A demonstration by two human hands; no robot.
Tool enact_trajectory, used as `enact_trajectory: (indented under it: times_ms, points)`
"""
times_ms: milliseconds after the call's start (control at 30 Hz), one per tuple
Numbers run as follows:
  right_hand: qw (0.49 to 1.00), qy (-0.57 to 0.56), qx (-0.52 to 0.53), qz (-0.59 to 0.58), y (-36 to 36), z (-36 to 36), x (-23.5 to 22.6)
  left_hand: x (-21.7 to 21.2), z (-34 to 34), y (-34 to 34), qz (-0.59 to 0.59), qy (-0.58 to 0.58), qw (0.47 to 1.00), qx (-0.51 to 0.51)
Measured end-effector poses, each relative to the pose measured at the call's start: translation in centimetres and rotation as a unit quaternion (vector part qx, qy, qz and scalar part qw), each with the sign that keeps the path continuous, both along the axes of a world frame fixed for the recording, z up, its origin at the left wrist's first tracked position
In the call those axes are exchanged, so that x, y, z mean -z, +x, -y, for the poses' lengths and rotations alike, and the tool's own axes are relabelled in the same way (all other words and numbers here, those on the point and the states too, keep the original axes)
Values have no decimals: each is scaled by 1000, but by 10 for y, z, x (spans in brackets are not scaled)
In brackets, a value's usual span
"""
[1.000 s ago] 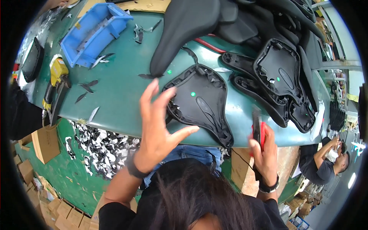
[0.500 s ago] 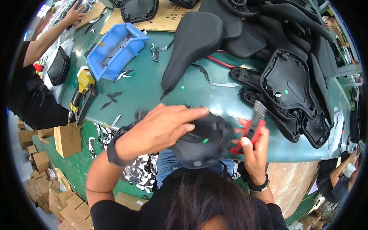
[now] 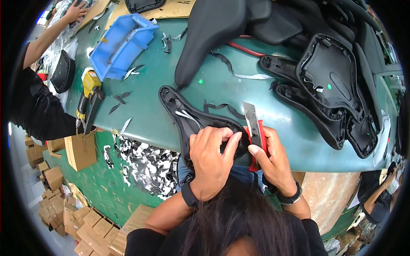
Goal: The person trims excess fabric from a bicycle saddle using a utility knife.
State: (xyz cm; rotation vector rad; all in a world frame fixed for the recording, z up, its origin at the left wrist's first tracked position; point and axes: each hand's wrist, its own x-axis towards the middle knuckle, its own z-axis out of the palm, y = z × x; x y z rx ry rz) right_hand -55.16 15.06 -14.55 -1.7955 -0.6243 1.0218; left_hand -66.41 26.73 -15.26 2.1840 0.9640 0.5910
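A black bicycle saddle [image 3: 178, 110] lies underside up at the table's near edge, its narrow nose pointing away to the upper left. Curled over its wide rear part is my left hand [image 3: 211, 160], thumb and forefinger pinched together at the rim; the fingertips partly hide what is between them. My right hand [image 3: 275, 162] grips a red utility knife [image 3: 257, 134] beside the saddle's right edge, with the broad blade extended and pointing up and away from me. A dark trimmed strip [image 3: 222, 106] lies on the table just beyond the saddle.
Several black saddles [image 3: 329, 77] are piled at the right and far side. At the left are a blue bin [image 3: 96, 64] and a yellow power tool [image 3: 90, 81]. A co-worker's arm [image 3: 47, 40] reaches in at far left. Black and white scraps [image 3: 149, 164] cover the floor.
The blurred saddle has come to rest with its nose to the upper left. My left hand has moved right and down and closed at its rim. The knife has turned more upright.
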Motion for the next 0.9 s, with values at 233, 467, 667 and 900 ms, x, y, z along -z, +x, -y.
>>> enact_trajectory:
  times_ms: [233, 467, 667, 900]
  points:
    - [932, 55, -108, 343, 19, 28, -12, 1, -7, -7, 55, -68, 996, 8]
    - [830, -5, -298, 471, 32, 10, -25, 3, -9, -9, 90, -85, 992, 19]
    - [875, -45, -253, 411, 7, 36, -13, -6, -25, -17, 131, -257, 957, 41]
    - [930, 19, -52, 364, -42, 50, 11, -18, -58, -28, 363, -612, 703, 11]
